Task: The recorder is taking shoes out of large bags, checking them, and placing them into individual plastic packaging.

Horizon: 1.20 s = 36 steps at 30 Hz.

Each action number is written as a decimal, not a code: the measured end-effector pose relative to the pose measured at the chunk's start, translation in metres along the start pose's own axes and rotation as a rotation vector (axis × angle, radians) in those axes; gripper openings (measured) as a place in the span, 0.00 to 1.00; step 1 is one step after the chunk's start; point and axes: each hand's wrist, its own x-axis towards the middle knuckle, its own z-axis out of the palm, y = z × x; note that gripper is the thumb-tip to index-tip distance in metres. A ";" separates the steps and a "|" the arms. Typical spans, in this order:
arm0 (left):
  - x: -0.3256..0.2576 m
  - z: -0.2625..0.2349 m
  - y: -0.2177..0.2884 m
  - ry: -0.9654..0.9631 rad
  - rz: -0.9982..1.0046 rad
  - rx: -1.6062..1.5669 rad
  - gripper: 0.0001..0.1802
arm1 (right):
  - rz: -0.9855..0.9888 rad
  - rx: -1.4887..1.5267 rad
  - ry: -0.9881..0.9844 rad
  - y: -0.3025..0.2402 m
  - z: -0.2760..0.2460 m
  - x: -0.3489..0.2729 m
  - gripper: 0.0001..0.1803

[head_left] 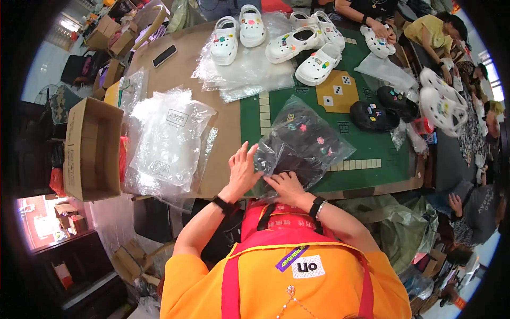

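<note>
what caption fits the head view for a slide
Both hands, left hand and right hand, press a clear bag of black clogs on the green mat.

Both forearms come up from the lower edge and converge toward the middle. Left hand [244,169] raised, palm turned inward, fingers straight and spread, pointing up and away from the body; nothing gripped in it. Right hand [287,186] lies lower and flatter, palm down, fingers curled slightly and pressing toward the left hand. Hands near each other, not touching. A dark band sits on each wrist. Elbows bent, upper arms in orange sleeves.
</note>
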 end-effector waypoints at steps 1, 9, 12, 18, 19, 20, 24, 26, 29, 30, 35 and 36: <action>-0.006 0.010 -0.013 0.001 -0.010 0.010 0.40 | -0.013 0.004 -0.001 0.000 0.009 -0.002 0.42; -0.007 0.041 -0.063 -0.198 -0.422 -0.556 0.36 | -0.255 -0.242 -0.064 0.036 0.030 -0.016 0.04; 0.001 0.028 -0.066 -0.102 -0.468 -0.745 0.33 | -0.230 0.107 0.186 0.031 0.008 -0.010 0.03; 0.000 0.054 -0.078 -0.077 -0.271 -0.616 0.14 | -0.087 0.243 0.169 0.016 -0.013 -0.028 0.05; 0.004 0.053 -0.069 -0.091 -0.379 -0.725 0.13 | -0.035 0.485 0.297 0.016 -0.011 -0.036 0.08; 0.001 0.052 -0.067 -0.051 -0.395 -0.823 0.13 | 0.115 0.618 0.366 0.004 -0.020 -0.044 0.10; 0.025 -0.017 -0.014 -0.204 -0.212 -0.847 0.11 | 0.438 0.983 0.507 0.007 -0.070 -0.060 0.09; 0.038 -0.047 0.010 -0.282 -0.070 -0.909 0.15 | 0.480 0.945 0.594 -0.003 -0.113 -0.059 0.08; 0.066 -0.110 0.065 -0.563 0.132 -0.702 0.30 | 0.366 1.112 0.838 0.003 -0.147 -0.057 0.04; 0.068 -0.106 0.072 -0.492 0.297 -0.697 0.33 | 0.337 1.180 0.877 0.003 -0.157 -0.055 0.02; 0.056 -0.096 0.091 -0.444 0.577 -0.721 0.41 | 0.287 1.199 0.839 -0.018 -0.171 -0.045 0.02; 0.051 -0.094 0.091 -0.450 0.581 -0.724 0.41 | 0.303 1.181 0.834 -0.023 -0.169 -0.044 0.03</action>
